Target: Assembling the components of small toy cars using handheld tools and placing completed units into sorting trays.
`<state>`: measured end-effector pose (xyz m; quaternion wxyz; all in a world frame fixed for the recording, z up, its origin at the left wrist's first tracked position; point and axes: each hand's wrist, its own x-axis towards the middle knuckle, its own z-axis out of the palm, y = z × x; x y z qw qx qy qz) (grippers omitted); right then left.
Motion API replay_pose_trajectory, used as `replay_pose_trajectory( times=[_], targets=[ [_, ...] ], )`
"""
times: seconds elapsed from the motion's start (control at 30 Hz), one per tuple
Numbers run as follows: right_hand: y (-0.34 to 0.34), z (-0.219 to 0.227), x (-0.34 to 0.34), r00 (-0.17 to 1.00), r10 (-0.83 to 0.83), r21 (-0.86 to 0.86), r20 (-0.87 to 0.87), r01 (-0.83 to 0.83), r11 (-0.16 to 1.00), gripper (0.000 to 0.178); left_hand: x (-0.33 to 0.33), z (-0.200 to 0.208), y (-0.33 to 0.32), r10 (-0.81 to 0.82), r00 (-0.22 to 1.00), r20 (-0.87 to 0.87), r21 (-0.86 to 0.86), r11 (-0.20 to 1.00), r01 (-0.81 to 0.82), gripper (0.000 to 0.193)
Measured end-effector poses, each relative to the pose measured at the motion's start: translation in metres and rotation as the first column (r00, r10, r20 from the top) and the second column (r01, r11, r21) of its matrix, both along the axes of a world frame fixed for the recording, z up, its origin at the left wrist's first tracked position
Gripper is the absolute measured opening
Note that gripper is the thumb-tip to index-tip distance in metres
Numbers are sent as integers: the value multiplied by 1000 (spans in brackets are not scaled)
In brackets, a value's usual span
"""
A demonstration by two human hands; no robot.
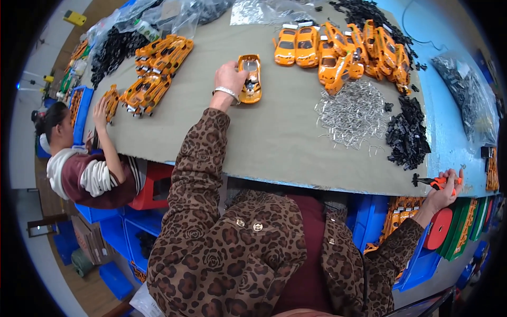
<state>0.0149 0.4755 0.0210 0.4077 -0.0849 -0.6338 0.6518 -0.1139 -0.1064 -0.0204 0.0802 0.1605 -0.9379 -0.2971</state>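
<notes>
My left hand (229, 79) is closed on the left side of an orange toy car body (251, 91), which lies on the table with its inside showing. At the table's front right edge my right hand (446, 191) grips a pair of pliers with red-orange handles (437, 183). A small black part (415, 180) sits at the tip of the pliers; how it is held there is too small to tell. To the right of the car body lies a heap of silver bent wire pieces (353, 113), beside a pile of small black parts (409, 134).
Orange car bodies (296, 46) crowd the back right, and another group (158, 68) stands at the left. A co-worker (90, 169) sits at the left with a raised hand. Plastic bags (467, 95) lie around the table (280, 142). Blue bins (142, 232) stand below.
</notes>
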Motion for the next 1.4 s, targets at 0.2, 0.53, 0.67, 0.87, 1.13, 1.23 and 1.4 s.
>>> replay_pose_trajectory(
  times=[0.2, 0.53, 0.67, 0.87, 1.13, 1.23, 1.4],
  targets=[
    [-11, -4, -3, 999, -45, -6, -14, 45, 999, 35, -6, 22, 17, 57, 998, -2, -251, 966, -56, 32],
    [-9, -2, 6, 1000, -4, -34, -28, 3, 999, 35, 30, 31, 28, -491, 870, -52, -618, 700, 358, 56],
    [1, -5, 8, 999, 39, -44, -25, -40, 998, 38, 32, 26, 32, -587, 796, 147, -536, 629, 562, 65],
    [2, -8, 10, 999, 10, -61, -53, -13, 998, 38, 14, 41, 37, -368, 901, 228, -560, 708, 431, 61],
    [1, -5, 9, 999, 5, -83, -43, -9, 997, 38, -113, 38, 58, -242, 956, 167, -324, 902, 285, 49],
    [-6, -6, 9, 999, -20, -79, -48, 16, 997, 38, -142, 26, 64, -260, 942, 213, -269, 911, 313, 52],
    [0, -5, 8, 997, -46, -112, -65, 39, 993, 38, -148, 34, 73, -260, 912, 319, -91, 949, 302, 49]
  ],
)
